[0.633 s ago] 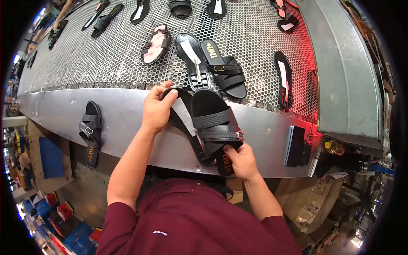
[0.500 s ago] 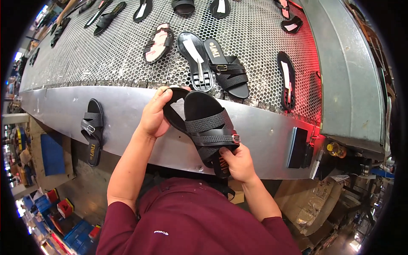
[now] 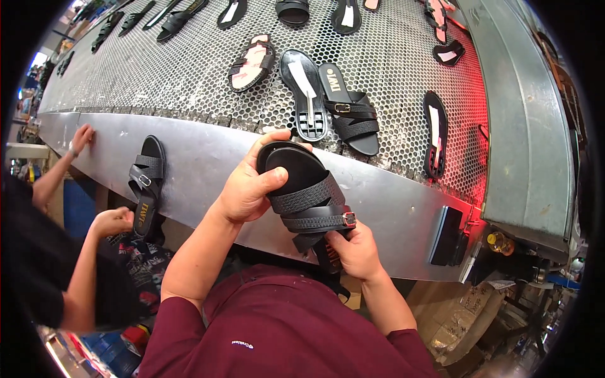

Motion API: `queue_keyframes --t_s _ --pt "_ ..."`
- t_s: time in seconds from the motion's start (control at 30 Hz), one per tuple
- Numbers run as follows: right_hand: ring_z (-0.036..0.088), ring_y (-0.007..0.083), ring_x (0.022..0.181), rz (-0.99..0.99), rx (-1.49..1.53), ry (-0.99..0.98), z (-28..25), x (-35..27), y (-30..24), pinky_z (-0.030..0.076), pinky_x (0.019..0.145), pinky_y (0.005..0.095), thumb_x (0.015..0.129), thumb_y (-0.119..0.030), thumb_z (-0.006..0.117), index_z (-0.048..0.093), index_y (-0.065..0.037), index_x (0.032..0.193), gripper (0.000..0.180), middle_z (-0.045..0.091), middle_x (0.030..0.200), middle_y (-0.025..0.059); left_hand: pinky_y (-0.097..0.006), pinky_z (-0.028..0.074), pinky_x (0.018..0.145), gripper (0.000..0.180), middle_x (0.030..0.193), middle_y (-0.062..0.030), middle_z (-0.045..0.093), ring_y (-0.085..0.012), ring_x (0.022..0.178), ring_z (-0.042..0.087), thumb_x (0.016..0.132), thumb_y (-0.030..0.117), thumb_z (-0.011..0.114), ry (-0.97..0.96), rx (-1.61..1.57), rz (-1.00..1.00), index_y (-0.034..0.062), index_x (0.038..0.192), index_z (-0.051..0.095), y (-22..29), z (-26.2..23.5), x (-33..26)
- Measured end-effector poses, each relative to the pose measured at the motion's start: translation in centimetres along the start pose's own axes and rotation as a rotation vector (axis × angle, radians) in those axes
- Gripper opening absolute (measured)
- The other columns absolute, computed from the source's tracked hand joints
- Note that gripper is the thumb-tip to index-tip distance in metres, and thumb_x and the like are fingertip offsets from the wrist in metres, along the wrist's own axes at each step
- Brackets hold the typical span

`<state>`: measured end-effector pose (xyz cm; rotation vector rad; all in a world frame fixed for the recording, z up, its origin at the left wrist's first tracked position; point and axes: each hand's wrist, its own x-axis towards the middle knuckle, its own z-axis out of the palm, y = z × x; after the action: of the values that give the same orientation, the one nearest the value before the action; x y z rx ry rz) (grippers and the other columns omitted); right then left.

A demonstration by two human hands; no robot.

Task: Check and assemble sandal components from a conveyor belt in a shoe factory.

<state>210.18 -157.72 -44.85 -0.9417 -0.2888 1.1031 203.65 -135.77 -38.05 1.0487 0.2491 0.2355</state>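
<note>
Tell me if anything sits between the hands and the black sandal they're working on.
Nothing visible does. The left hand grips the black sandal at its toe end, thumb on the insole, and the right hand holds its heel end, above the metal ledge.

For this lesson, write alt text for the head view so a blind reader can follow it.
Both hands grip a black strappy sandal: left hand at one end, right hand at the other, over a perforated metal conveyor carrying more sandals. Another person's hand touches a sandal at left.

Sandal (image 3: 307, 192) before perforated belt (image 3: 189, 69)
</note>
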Motion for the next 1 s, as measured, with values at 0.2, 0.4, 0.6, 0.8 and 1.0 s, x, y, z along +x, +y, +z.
queue_keyframes --t_s 0.2,0.4,0.6,0.8,1.0 --pt "0.062 0.0107 0.090 0.009 -0.030 -0.021 -0.6 -0.2 -0.4 0.051 0.081 0.0282 0.092 0.002 0.058 0.059 0.001 0.121 0.029 0.066 0.104 0.0050 -0.047 0.048 0.101 0.063 0.137 -0.0221 0.052 -0.0337 0.123 0.056 0.089 0.016 0.070 -0.003 -0.001 -0.014 0.0127 0.143 0.038 -0.2 1.1 -0.1" --pt "0.063 0.0108 0.085 0.016 -0.047 -0.019 -1.2 -0.5 -0.7 0.052 0.076 0.0280 0.092 0.002 0.058 0.060 0.000 0.119 0.027 0.067 0.100 0.0049 -0.047 0.050 0.099 0.058 0.136 -0.0225 0.053 -0.0339 0.121 0.057 0.090 0.014 0.069 0.014 -0.022 -0.030 0.0123 0.140 0.041 -0.7 1.7 0.1" --pt "0.064 0.0110 0.084 0.004 -0.023 -0.021 -2.2 -0.6 0.0 0.053 0.075 0.0277 0.092 0.002 0.058 0.060 0.000 0.118 0.026 0.067 0.100 0.0054 -0.047 0.051 0.098 0.053 0.134 -0.0231 0.054 -0.0335 0.120 0.058 0.090 0.015 0.068 0.035 -0.038 -0.049 0.0123 0.137 0.043 -1.1 2.5 0.2" --pt "0.064 0.0116 0.082 0.020 0.016 -0.031 -2.4 -0.9 -1.0 0.053 0.072 0.0277 0.094 0.001 0.057 0.060 0.000 0.117 0.023 0.067 0.098 0.0058 -0.047 0.051 0.098 0.049 0.133 -0.0232 0.055 -0.0329 0.119 0.059 0.093 0.014 0.065 0.072 -0.042 -0.049 0.0121 0.136 0.043 -1.6 3.1 0.3" --pt "0.064 0.0107 0.076 -0.009 -0.001 -0.040 -3.2 -1.0 -0.4 0.052 0.066 0.0262 0.096 -0.004 0.058 0.060 0.000 0.113 0.017 0.068 0.091 0.0050 -0.037 0.053 0.091 0.042 0.116 -0.0111 0.064 -0.0199 0.103 0.064 0.096 0.009 0.061 0.099 -0.045 -0.057 0.0099 0.134 0.045 -1.8 3.8 0.1"
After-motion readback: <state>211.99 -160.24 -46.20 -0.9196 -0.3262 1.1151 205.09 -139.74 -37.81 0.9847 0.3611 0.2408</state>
